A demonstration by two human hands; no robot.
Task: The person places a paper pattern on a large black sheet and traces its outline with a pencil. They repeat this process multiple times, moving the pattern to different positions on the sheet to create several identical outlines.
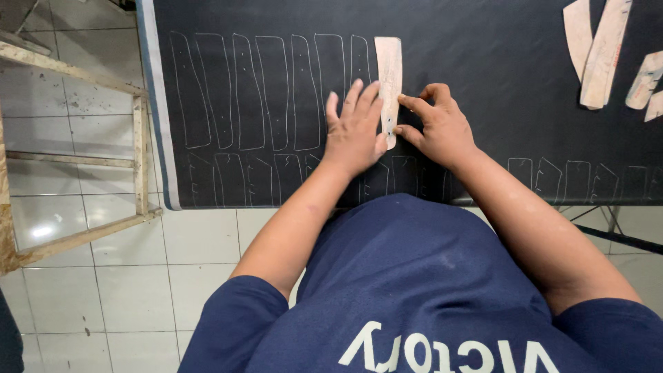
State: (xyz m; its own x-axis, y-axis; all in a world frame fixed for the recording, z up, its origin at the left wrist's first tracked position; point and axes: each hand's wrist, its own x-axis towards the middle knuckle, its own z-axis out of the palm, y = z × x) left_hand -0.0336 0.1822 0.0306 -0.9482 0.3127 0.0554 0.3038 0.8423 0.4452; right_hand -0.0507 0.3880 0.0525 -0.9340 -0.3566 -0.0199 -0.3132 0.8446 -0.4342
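On the black sheet [483,69] spread over the table before me, seen from the camera on my head, both my hands meet at a narrow, pale cardboard template [389,76]. It lies flat and lengthwise away from me, wider at the far end and tapering toward the near one, with a small hole or two close to its near tip.

My left hand [353,131] rests palm down just left of the template, fingers spread loosely and stretched forward, their tips on the sheet and along the strip's left edge. It grips nothing; it only presses flat, the thumb touching the template's near tip.

My right hand [442,128] sits on the other side, fingers curled. Its forefinger reaches across to touch the template's right edge about halfway down, and the thumb lies lower, near the tip. Whether a marking tool hides in that curled hand I cannot tell.

Left of the template runs a row of chalk outlines [262,90] of the same long shape, side by side, the nearest one just beside my left fingertips. A second row of smaller outlines [573,181] runs along the sheet's near edge.

Far to the right, more pale cardboard pieces [601,52] lie on the sheet, well apart from my hands. Off the sheet's left edge stands a wooden frame [140,152] on the white tiled floor [131,290].
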